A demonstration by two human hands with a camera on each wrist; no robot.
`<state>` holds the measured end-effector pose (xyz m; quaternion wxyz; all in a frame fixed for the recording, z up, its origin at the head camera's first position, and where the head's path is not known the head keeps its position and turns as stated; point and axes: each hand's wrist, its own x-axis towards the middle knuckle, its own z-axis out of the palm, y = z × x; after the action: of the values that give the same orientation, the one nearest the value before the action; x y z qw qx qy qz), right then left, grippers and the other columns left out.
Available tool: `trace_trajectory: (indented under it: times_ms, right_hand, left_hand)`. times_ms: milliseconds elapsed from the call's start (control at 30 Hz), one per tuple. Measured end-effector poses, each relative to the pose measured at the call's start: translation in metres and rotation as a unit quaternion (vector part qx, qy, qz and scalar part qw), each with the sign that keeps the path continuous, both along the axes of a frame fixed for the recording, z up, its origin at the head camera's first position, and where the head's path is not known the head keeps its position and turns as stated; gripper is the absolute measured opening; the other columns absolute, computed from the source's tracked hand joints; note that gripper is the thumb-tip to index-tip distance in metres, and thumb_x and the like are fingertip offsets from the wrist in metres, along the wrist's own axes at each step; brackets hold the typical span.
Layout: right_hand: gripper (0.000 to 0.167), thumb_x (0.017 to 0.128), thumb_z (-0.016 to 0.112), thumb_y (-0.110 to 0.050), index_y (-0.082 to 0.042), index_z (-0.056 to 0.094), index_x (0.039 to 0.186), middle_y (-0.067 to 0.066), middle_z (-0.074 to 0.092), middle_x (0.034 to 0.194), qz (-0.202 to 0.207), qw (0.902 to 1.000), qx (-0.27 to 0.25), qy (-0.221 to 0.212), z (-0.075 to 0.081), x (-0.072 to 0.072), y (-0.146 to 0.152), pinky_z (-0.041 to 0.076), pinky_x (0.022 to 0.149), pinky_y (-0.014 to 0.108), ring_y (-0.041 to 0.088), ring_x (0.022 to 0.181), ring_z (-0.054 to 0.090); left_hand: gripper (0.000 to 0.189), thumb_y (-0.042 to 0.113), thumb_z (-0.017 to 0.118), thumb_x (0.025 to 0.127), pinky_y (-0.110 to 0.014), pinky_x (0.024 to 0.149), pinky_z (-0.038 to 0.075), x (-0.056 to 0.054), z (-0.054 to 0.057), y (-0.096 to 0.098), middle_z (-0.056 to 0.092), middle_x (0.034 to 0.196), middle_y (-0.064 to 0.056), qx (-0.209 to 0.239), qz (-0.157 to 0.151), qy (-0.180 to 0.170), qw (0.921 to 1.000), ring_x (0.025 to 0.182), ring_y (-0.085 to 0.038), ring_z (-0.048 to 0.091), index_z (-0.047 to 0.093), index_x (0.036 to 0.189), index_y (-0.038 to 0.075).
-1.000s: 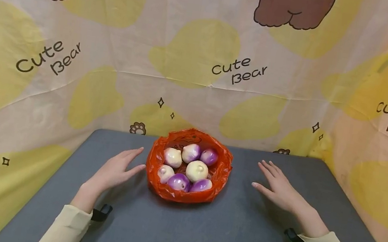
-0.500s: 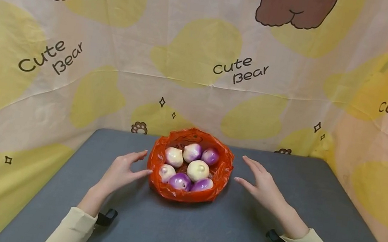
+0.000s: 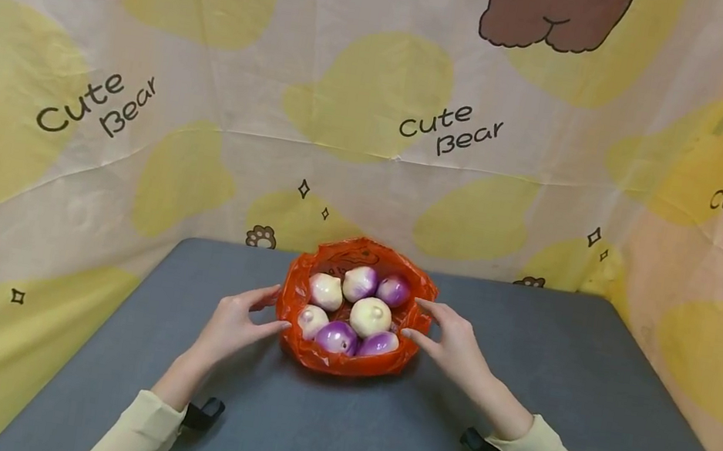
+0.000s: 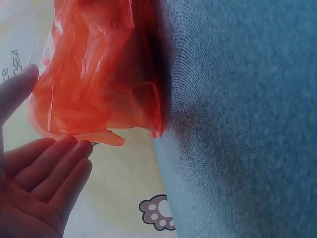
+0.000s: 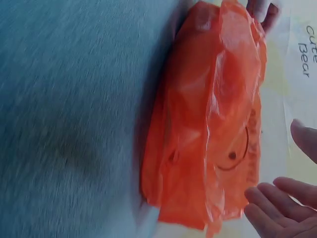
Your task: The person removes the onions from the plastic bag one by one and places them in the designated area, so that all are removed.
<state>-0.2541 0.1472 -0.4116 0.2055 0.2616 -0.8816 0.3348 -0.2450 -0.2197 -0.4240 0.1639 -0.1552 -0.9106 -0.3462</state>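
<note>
A red-orange plastic bag [image 3: 340,365] with its mouth spread wide sits near the back of the table. Several onions lie in it, some pale like the one in the middle [image 3: 370,318], others purple like the front one [image 3: 337,338]. My left hand [image 3: 238,324] is at the bag's left side, thumb tip and fingertips right at the rim. Over the right rim, my right hand [image 3: 456,342] overlaps the bag, thumb and fingers spread apart. In the left wrist view, the fingers [image 4: 54,171] extend along the crinkled plastic. The right wrist view shows similarly extended fingers [image 5: 272,210] beside the bag.
The bag stands on a grey cloth-covered table [image 3: 316,437]. Behind it hangs a cream and yellow curtain [image 3: 367,94] printed with bears and lettering. A black strap [image 3: 204,414] sits at the left wrist, another strap [image 3: 483,446] at the right.
Both hands have moved inward to the bag, the right hand travelling farther left, from well off the bag to its right rim. The bag and onions look unchanged.
</note>
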Motion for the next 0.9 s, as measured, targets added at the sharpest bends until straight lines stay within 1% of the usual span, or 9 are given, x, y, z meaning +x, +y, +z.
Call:
trace_trajectory:
  times_ms: [100,233,433,633,800,900]
  right_hand:
    - [0.052,0.076,0.08,-0.028,-0.006,0.063,0.121,0.011,0.067,0.116,0.017,0.9996,-0.001,-0.023,-0.001,0.0,-0.008,0.055,0.086,0.041,0.027,0.102,0.065]
    - [0.052,0.077,0.079,-0.03,-0.008,0.064,0.121,0.008,0.066,0.119,0.035,0.9977,-0.008,-0.057,-0.003,-0.001,-0.016,0.055,0.089,0.039,0.024,0.105,0.064]
    - [0.054,0.079,0.077,-0.03,-0.003,0.061,0.124,0.012,0.065,0.119,0.068,0.9928,-0.01,-0.098,-0.006,-0.005,-0.023,0.055,0.089,0.041,0.026,0.103,0.065]
    - [0.054,0.08,0.075,-0.03,-0.003,0.061,0.125,0.01,0.065,0.122,0.058,0.9907,0.017,-0.122,-0.014,-0.004,-0.025,0.052,0.093,0.044,0.026,0.108,0.062]
    - [0.056,0.079,0.076,-0.03,-0.002,0.061,0.125,0.01,0.064,0.124,0.057,0.9889,0.02,-0.136,-0.018,-0.002,-0.024,0.049,0.096,0.045,0.027,0.112,0.061]
    - [0.057,0.078,0.078,-0.03,-0.002,0.06,0.125,0.011,0.064,0.123,0.063,0.9882,0.022,-0.138,-0.02,-0.001,-0.024,0.05,0.095,0.045,0.027,0.111,0.061]
  left_hand:
    - [0.069,0.041,0.081,0.073,-0.044,0.085,0.056,0.001,-0.001,0.002,0.066,0.119,-0.01,0.001,-0.001,-0.004,1.0,0.101,-0.027,0.066,0.059,0.129,0.008]
    - [0.067,0.041,0.081,0.073,-0.042,0.085,0.056,0.001,-0.002,0.003,0.066,0.12,-0.01,0.003,-0.005,-0.006,1.0,0.101,-0.027,0.066,0.06,0.128,0.008]
    - [0.065,0.037,0.081,0.074,-0.044,0.086,0.056,0.001,-0.005,0.004,0.066,0.12,-0.01,0.01,-0.013,-0.015,0.9998,0.101,-0.028,0.067,0.06,0.128,0.008]
    - [0.066,0.038,0.08,0.074,-0.044,0.087,0.055,0.002,-0.008,0.005,0.066,0.121,-0.01,0.013,-0.018,-0.02,0.9996,0.103,-0.026,0.066,0.059,0.129,0.009]
    - [0.066,0.04,0.08,0.074,-0.042,0.086,0.056,0.001,-0.009,0.006,0.067,0.119,-0.009,0.013,-0.019,-0.019,0.9996,0.102,-0.026,0.067,0.059,0.128,0.009]
    - [0.065,0.038,0.08,0.074,-0.042,0.086,0.056,-0.001,-0.01,0.006,0.066,0.119,-0.01,0.011,-0.021,-0.02,0.9995,0.101,-0.026,0.067,0.06,0.127,0.008]
